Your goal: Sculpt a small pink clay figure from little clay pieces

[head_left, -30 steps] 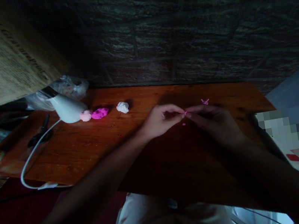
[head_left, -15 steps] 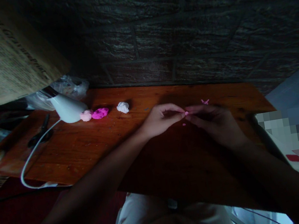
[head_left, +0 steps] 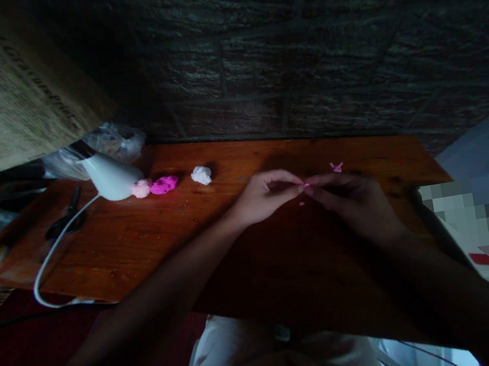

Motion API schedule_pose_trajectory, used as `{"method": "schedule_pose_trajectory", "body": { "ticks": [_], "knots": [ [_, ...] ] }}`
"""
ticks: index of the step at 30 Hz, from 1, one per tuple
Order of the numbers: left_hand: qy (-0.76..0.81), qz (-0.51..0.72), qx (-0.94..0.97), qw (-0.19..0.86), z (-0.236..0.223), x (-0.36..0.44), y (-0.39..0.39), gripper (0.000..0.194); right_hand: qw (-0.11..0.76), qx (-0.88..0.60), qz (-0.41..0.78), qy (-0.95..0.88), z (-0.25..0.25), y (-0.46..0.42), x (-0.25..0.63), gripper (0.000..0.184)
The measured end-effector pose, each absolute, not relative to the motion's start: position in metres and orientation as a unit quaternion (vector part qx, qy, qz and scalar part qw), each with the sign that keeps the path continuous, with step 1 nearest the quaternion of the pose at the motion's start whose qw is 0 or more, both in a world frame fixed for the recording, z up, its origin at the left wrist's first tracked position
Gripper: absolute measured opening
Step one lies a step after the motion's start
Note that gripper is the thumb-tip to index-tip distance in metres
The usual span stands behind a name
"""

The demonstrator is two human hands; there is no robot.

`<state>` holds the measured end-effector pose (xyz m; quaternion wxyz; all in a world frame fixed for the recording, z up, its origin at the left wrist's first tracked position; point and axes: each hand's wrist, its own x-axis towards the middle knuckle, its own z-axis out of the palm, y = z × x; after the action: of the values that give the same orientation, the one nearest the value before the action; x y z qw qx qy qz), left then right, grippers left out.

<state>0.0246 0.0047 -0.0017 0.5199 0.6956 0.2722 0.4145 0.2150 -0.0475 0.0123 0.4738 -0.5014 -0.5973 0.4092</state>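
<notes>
Between the fingertips of my left hand (head_left: 269,194) and my right hand (head_left: 348,194) is a tiny piece of pink modelling clay (head_left: 305,185). Both hands pinch it just above the wooden table (head_left: 143,248), and the fingers cover most of it. A smaller pink clay bit (head_left: 301,203) lies just below the fingertips. Behind my right hand rests a thin, branching pink clay shape (head_left: 336,166). Farther left sit a white clay lump (head_left: 201,175), a bright magenta lump (head_left: 164,185) and a pale pink lump (head_left: 141,188), the last two touching.
A lamp with a white base (head_left: 111,179) and a newsprint-patterned shade (head_left: 11,90) stands at the left, its white cable (head_left: 39,277) trailing over the table edge. Dark scissors (head_left: 67,217) lie beside it, a plastic bag (head_left: 120,144) behind. A dark stone wall (head_left: 244,65) borders the back.
My right fingertips have closed in slightly over the small pink clay piece, so less of it shows. Both hands stay in nearly the same place, and the other things have not moved.
</notes>
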Motion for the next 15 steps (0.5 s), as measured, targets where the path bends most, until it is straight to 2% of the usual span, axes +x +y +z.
{"method": "schedule_pose_trajectory", "body": {
  "ticks": [15],
  "knots": [
    [0.268, 0.423, 0.690, 0.523, -0.0063, 0.0287, 0.0026, 0.013, 0.475, -0.536, 0.425, -0.554, 0.0116, -0.0478, 0.2141, 0.029]
  ]
}}
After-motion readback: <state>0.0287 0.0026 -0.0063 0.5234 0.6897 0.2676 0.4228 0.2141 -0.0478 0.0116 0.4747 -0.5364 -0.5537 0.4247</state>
